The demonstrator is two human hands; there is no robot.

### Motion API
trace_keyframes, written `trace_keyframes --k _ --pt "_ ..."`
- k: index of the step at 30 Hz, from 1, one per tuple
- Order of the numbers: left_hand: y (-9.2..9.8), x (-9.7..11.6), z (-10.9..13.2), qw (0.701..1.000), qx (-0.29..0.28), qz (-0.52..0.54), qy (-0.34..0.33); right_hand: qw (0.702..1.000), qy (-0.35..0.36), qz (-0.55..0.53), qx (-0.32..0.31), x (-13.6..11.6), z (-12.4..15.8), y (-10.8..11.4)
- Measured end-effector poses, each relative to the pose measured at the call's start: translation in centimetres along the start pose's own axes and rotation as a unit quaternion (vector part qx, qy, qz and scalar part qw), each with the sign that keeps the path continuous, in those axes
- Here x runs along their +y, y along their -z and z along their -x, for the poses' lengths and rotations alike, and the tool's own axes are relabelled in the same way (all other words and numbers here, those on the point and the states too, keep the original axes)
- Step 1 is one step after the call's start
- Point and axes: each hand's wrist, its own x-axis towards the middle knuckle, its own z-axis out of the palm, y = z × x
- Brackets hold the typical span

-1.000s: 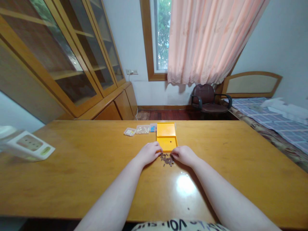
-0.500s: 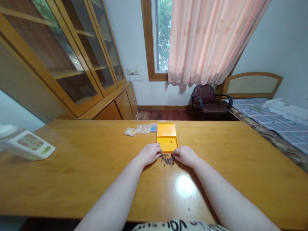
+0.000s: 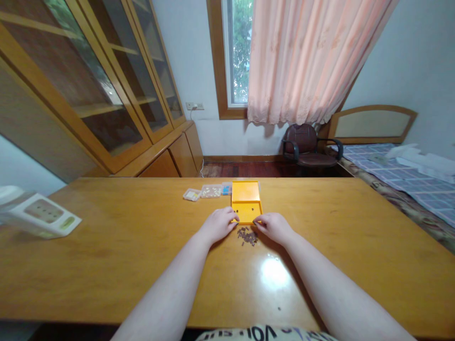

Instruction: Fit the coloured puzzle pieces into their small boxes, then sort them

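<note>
An open yellow box (image 3: 249, 219) lies on the table, its lid (image 3: 246, 191) folded back, with a few small dark pieces (image 3: 252, 209) in its near tray. Just in front of it is a loose pile of small dark brown pieces (image 3: 248, 236). At the box's near left corner, my left hand (image 3: 221, 224) is closed in a pinch, a dark bit showing at its fingertips. My right hand (image 3: 274, 224) pinches a small dark brown piece at the near right corner. Their exact shape is too small to tell.
Behind the box's left side stand clear plastic cases, one with blue pieces (image 3: 226, 189), one with pale pieces (image 3: 211, 191) and a smaller one (image 3: 192, 194). A white container (image 3: 44, 214) is at the far left. One stray dark piece (image 3: 279, 309) lies near the front edge.
Both hands have moved slightly forward from the pile to the near edge of the yellow box. Dark pieces at the tray's left side now show more plainly.
</note>
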Motion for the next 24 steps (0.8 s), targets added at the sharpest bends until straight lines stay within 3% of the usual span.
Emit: trace_keyframes --k 6,13,24 --pt "0.09 0.09 0.22 0.997 -0.061 0.020 -0.033 0.996 -0.056 -0.031 0.057 0.37 -0.04 -0.10" --pt "0.29 0.22 0.29 0.997 -0.079 0.017 -0.019 0.999 0.026 -0.029 -0.022 -0.42 0.33 0.67" --pt "-0.30 0.24 0.16 0.996 -0.084 0.018 -0.031 0.996 0.054 -0.036 -0.068 0.10 0.38 0.44"
